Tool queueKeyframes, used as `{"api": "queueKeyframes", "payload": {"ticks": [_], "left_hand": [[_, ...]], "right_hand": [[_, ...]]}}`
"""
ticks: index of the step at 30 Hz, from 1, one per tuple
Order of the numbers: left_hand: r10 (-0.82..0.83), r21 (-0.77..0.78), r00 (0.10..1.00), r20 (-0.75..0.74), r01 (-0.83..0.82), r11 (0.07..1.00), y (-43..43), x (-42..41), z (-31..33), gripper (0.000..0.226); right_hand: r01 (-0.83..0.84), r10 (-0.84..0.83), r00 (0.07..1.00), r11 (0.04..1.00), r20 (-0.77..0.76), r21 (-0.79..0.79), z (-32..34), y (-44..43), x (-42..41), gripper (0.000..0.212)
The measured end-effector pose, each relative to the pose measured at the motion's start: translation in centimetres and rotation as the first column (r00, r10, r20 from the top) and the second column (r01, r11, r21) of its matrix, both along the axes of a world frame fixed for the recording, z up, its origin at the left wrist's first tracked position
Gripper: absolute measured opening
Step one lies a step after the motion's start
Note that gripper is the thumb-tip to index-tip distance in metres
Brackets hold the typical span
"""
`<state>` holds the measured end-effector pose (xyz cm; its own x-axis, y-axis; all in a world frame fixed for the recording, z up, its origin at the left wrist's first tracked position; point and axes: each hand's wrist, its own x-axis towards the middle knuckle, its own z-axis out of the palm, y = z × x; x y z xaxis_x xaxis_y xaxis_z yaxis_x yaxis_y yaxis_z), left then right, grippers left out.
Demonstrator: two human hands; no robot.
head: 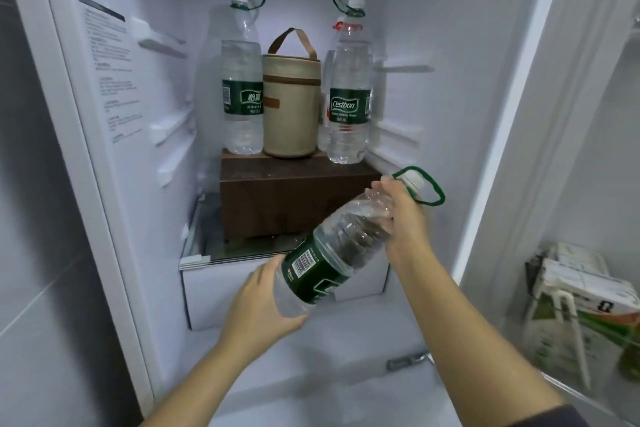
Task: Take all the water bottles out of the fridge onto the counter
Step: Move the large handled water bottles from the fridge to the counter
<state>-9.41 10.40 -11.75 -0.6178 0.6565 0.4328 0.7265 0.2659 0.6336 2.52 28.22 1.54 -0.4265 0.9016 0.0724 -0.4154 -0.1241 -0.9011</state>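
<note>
Water bottle (pixel 332 253) with a green label is held in mid-air in front of the open fridge (pixel 162 156), whose white inside fills most of the view. It lies tilted, cap end toward 2 o'clock and base toward 8 o'clock, low and a little right of centre, in front of the glass shelf (pixel 207 243) and the white drawer (pixel 214 298). At 4 o'clock in the view the door (pixel 595 135) carries some cartons (pixel 581 291). On the glass shelf, at 12 o'clock from the tilted one, stands a brown box (pixel 287 198). Three things stand upright in a row on top of the box: a second bottle (pixel 242 97) at the 9 o'clock end, a beige bag (pixel 290 104) with a brown handle in the middle, and a third bottle (pixel 349 97) at the 3 o'clock end. Just behind the third bottle a fourth bottle (pixel 343 26) with a red neck ring shows in part. The left hand (pixel 259 308) cups the base of the tilted one from the 8 o'clock side, thumb curled under it. The right hand (pixel 403 218) grips its shoulder just below the neck, fingers wrapped over the top. A green carry loop (pixel 436 194) sticks out past the right hand toward 2 o'clock, beside the white cap (pixel 414 180)
</note>
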Motion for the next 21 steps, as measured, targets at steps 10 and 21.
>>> {"api": "queueKeyframes", "payload": {"ticks": [10,21], "left_hand": [[-0.047,-0.055,0.989,0.140,0.055,0.997,0.9,0.0,-4.7,0.103],[-0.153,-0.044,0.963,0.222,0.167,0.985,0.6,-1.9,-5.2,0.116]], "right_hand": [[0.066,-0.064,0.993,0.998,0.099,-0.011,-3.7,-0.6,-0.7,0.008],[-0.365,0.282,0.928,0.819,0.242,0.443,-3.9,0.9,0.9,0.053]]}}
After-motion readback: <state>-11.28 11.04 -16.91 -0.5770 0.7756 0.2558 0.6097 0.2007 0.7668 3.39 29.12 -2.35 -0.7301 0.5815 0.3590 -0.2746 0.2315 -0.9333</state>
